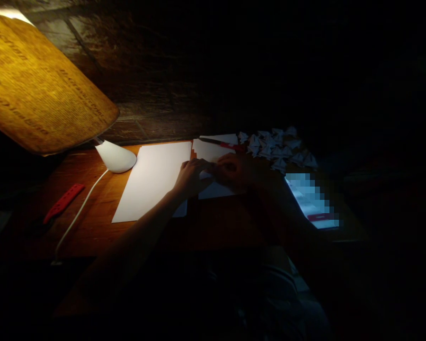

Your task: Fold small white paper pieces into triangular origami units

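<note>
My left hand [193,171] and my right hand [231,169] meet over the white sheets near the table's middle. Both have their fingers bent and closed, the tips almost touching. Between them shows a small pale piece that looks like paper [205,175], mostly hidden by the fingers and the dim light. Under the hands lies a smaller pile of white sheets [213,192]. A red-handled knife [230,145] rests across the top of that pile, just beyond my right hand. To the left is a larger stack of white paper [152,182].
Several small folded white paper pieces [266,144] are heaped at the back right. A lit screen [310,201] lies nearer on the right. At left stand a lamp base [117,157] with a printed yellow shade [49,90], a white cord [80,210] and a red slotted object [64,202].
</note>
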{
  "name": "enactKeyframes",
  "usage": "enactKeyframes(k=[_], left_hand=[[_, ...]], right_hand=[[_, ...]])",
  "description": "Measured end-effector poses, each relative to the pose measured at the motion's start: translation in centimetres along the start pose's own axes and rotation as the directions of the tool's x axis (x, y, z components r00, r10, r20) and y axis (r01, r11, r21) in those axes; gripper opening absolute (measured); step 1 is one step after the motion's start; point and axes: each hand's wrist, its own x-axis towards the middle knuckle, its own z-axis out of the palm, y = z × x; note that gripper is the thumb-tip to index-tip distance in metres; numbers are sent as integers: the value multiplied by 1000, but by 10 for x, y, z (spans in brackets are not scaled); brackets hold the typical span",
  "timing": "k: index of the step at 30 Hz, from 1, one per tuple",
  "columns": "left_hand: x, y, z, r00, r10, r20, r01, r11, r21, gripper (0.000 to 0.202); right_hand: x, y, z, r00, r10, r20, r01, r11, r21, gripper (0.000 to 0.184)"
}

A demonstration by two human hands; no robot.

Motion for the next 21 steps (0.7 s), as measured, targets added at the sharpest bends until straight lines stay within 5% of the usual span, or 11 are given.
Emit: enactKeyframes(k=[4,21], left_hand=[[-1,0,0,1000,-4,4,4,1000,-3,21],[-1,-2,-1,996,54,73,-59,996,71,32]], right_hand=[[1,11,-6,987,73,-140,-80,996,-42,21],[2,34,11,971,82,-226,-117,983,-145,37]])
